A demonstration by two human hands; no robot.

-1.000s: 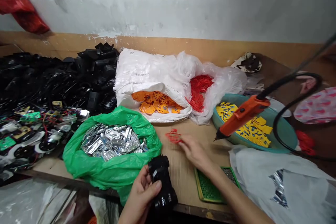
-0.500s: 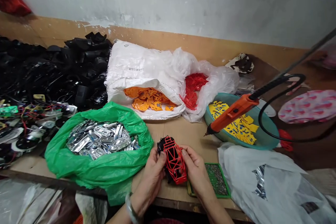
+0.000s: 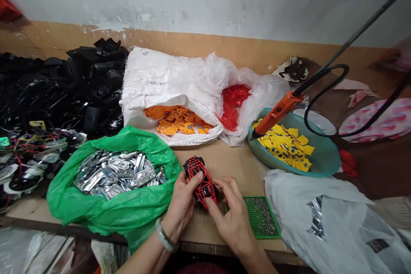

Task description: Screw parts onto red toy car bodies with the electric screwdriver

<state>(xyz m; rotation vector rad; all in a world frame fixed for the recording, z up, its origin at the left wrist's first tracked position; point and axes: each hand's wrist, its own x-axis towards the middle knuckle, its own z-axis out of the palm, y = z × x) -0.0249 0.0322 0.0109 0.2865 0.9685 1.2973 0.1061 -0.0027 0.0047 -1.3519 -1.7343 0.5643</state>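
Main risk, in my judgement: the red lattice frame [image 3: 194, 162] sits skewed on the black body [image 3: 187, 166], because both of my thumbs press on top and an uneven push could lift the opposite end. Thin bars look bendable too; too much thumb force could bow or crack one. Slip is possible, the body looking smooth, and a drop here could land on the desk [image 3: 247, 165] or go over its near edge. The right forearm could also catch the green tray [image 3: 251, 218] by that edge and scatter its small metal bits [image 3: 266, 218]. The pair is up near the desk's near edge, left of the tray and right of the green bag [image 3: 154, 203]; can't tell if its underside touches the desk. Pose: left hand [image 3: 183, 199] comes in from the near edge, grip closed round the body's left side, thumb flat across the frame, fingers mostly hidden beneath. Right hand [image 3: 233, 214] angles in from the near right, grip narrow, pinching the frame's lower end: thumb tip on top, index bent along the right side, the others curled, tips partly hidden. Wrists well apart, fingers converging on the piece. Orange screwdriver [image 3: 276, 113] hangs beyond, clear of both hands.
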